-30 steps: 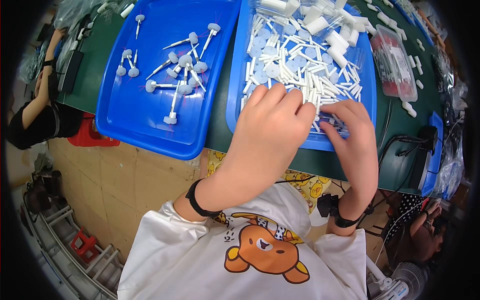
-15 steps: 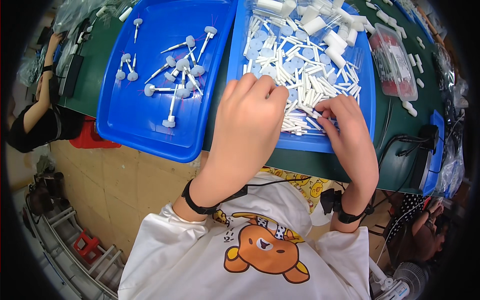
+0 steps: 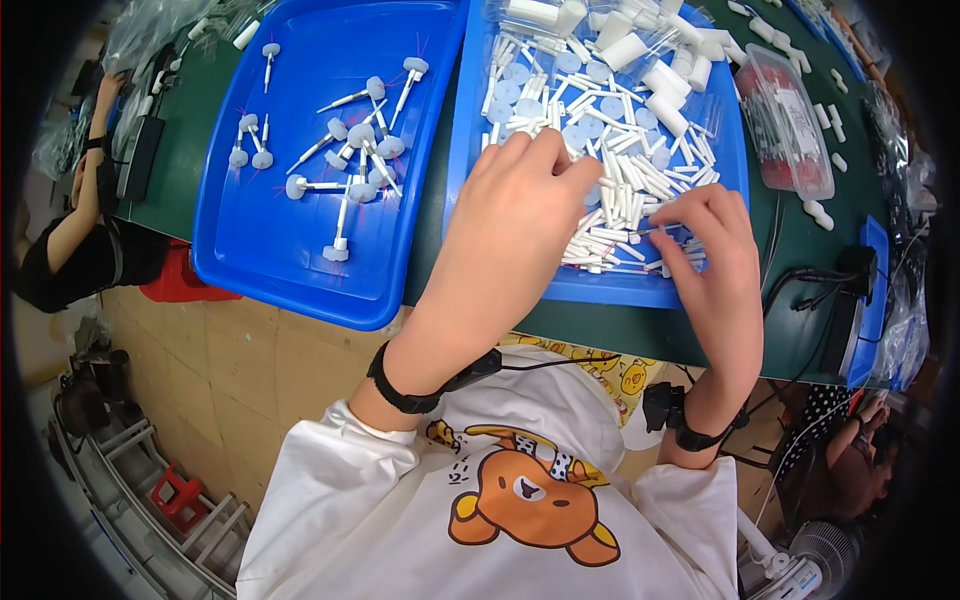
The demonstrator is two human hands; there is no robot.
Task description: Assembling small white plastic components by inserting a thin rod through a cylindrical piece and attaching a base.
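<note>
My left hand [image 3: 515,220] is closed above the near left part of a light blue tray [image 3: 600,290], knuckles up. Its fingertips are hidden, and I cannot make out what they hold. To its right, my right hand [image 3: 715,250] pinches a thin pin-like piece [image 3: 643,232] between thumb and forefinger, just over the tray's near right part. Beneath both hands lie many short white tubes [image 3: 625,190], with pale round discs [image 3: 590,127] among them. Larger white cylinders [image 3: 625,50] and clear plastic pieces fill the tray's far end.
A darker blue tray [image 3: 300,285] at left holds several assembled white pieces [image 3: 340,225] with disc heads and fine red strands. A clear box of red items [image 3: 782,125], loose white cylinders [image 3: 835,125] and black cables [image 3: 800,285] lie at right. Another person's arm [image 3: 85,190] is at far left.
My left hand has shifted slightly up and right. My right hand has moved a little right and lower, its thumb and forefinger slightly farther from the left hand.
</note>
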